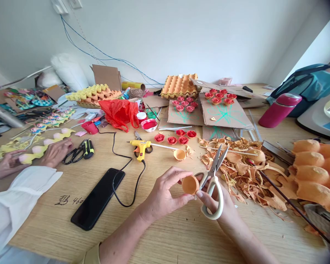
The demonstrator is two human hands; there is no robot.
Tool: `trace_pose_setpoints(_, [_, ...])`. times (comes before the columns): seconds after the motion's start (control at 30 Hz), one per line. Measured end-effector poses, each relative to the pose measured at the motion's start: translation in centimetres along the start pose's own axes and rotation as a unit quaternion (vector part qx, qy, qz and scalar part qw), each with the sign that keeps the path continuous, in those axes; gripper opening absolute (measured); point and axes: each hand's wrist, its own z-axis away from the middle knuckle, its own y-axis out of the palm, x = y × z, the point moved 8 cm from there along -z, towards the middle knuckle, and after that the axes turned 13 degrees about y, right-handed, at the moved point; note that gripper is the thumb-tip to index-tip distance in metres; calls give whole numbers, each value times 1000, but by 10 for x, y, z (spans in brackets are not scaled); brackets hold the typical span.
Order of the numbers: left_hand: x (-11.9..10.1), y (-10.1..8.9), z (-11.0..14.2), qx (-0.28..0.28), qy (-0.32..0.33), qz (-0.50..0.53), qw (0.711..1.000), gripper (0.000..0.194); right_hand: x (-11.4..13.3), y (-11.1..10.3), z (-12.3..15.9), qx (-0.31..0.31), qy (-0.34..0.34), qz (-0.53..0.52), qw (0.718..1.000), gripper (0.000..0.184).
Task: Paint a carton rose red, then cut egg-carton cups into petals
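My left hand [167, 192] pinches a small round orange egg-carton cup [189, 185] between thumb and fingers. Scissors [216, 165] with pale handles hang in my right hand [227, 209], their blades parted and pointing up and away. The right thumb and fingertips also touch the cup's right side. Just beyond, another orange cup [179, 155] stands on the table beside a few small scraps. To the right spreads a heap of orange carton trimmings [244, 179]. Several red paper-pulp roses [172, 140] sit behind the cup on the table.
A yellow glue gun [142, 149] with its black cord and a black phone [97, 200] lie left of my hands. Orange egg trays [313, 168] rest at right, near a pink bottle [280, 109]. Another person's hands [55, 152] handle a yellow carton strip at left.
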Motion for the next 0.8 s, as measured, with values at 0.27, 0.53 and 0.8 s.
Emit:
trace_pose_setpoints(0.27, [1,-1,1,-1,10,-2,1000,49,-1,1,-1,13,2,-10,1000,42])
trace_pose_setpoints(0.53, [2,-1,0,-6,-6,17,1000,47,0,3,-1,19,-10,3,1000,44])
trace_pose_setpoints(0.8, [7,-1,2,-6,-32,66,997,44,1,1,-1,10,-7,22,1000,41])
